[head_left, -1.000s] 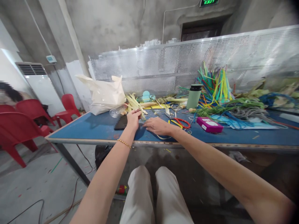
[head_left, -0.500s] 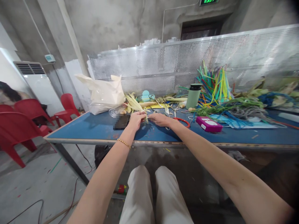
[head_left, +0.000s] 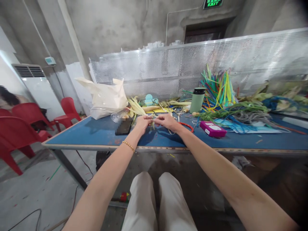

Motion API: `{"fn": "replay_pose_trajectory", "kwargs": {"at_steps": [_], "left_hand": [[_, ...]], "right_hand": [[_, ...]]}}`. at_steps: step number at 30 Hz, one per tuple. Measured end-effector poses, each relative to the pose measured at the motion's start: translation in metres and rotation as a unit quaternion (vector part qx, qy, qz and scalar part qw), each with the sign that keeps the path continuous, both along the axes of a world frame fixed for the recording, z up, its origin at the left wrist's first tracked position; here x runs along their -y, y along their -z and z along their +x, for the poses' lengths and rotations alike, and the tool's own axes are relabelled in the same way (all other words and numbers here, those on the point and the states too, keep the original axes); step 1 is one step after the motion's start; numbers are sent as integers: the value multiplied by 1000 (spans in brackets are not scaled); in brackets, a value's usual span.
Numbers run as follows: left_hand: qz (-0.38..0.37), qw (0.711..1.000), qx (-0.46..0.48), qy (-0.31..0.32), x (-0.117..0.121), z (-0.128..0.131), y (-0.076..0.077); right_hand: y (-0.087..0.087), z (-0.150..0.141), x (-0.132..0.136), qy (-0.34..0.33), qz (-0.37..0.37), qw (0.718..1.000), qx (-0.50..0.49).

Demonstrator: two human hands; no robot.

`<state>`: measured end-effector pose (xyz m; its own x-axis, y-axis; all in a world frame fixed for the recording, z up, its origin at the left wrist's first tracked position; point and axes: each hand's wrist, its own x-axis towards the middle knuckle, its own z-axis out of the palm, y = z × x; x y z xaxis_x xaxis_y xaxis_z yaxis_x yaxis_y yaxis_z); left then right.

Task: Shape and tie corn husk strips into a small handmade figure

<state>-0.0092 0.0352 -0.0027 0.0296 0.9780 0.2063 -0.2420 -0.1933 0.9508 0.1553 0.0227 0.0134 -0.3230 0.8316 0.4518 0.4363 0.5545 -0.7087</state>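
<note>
My left hand (head_left: 143, 123) is closed on a bundle of pale yellow-green corn husk (head_left: 136, 107), whose loose strips fan up and back beyond the fingers. My right hand (head_left: 168, 122) comes in from the other side, its thumb and fingers pinched together at the frayed lower end of the bundle. Whatever thin piece lies between those fingertips is too small to make out. Both hands meet just above the blue table (head_left: 96, 133). A black phone (head_left: 123, 126) lies left of my left hand, and a red ring-shaped handle (head_left: 189, 126) lies beyond my right wrist.
A cream plastic bag (head_left: 108, 99) stands at the left back. Toward the right are a green bottle (head_left: 197, 101), a purple box (head_left: 213, 129), tangled green cords (head_left: 231, 110) and colourful strips (head_left: 222, 86). A perforated metal panel (head_left: 149, 70) rises behind the table.
My right hand has moved a little left and its fingers now meet my left fingertips at the husk's end. My left hand keeps its hold. The view has shifted slightly.
</note>
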Motion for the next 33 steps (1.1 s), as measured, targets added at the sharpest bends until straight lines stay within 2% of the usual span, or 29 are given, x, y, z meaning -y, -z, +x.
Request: {"fn": "replay_pose_trajectory", "kwargs": {"at_steps": [6,11,16,21,29,33], "left_hand": [[-1,998,-56,14,-4,11,-5],[39,998,-51,11,-1,11,5],[32,997,-68,36,1,8,9],[12,996,-77,47,4,8,6],[8,993,-101,66,9,3,5],[17,994,-93,48,8,1,7]], "right_hand": [[-1,0,1,35,-60,995,-70],[-1,0,6,53,-98,992,-60],[5,1,3,35,-97,993,-53],[8,1,0,47,-57,997,-15],[5,4,3,55,-23,997,40],[1,0,11,49,-24,998,27]]}}
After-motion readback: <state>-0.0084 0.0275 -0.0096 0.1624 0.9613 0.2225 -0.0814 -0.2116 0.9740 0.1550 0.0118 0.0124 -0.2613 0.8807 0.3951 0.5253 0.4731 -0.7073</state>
